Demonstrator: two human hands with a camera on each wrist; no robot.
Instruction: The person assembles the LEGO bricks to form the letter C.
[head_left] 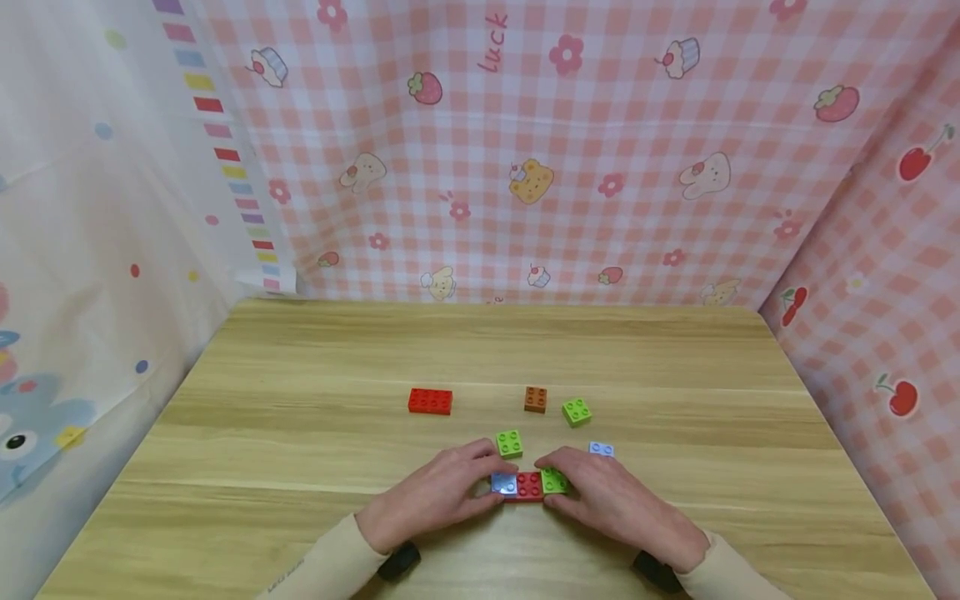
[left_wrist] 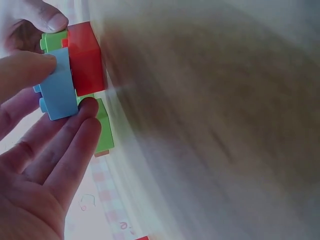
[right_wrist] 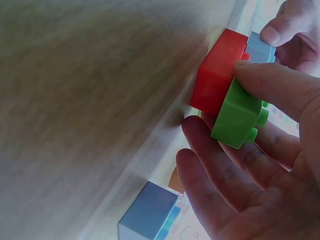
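Note:
A red toy building brick lies on the table between both hands. My left hand pinches a blue brick that sits across the red one's left end and juts past it. At the other end, a green brick overhangs the same way, held between the thumb and fingers of my right hand. In the left wrist view, the blue brick stands on the studded side of the red brick. The right wrist view shows the green brick against the red brick.
Just beyond my left fingertips lies a loose green brick. Farther back are a long red brick, a brown brick and another green brick. A light blue brick is partly hidden behind my right hand. Patterned cloth borders the wooden table.

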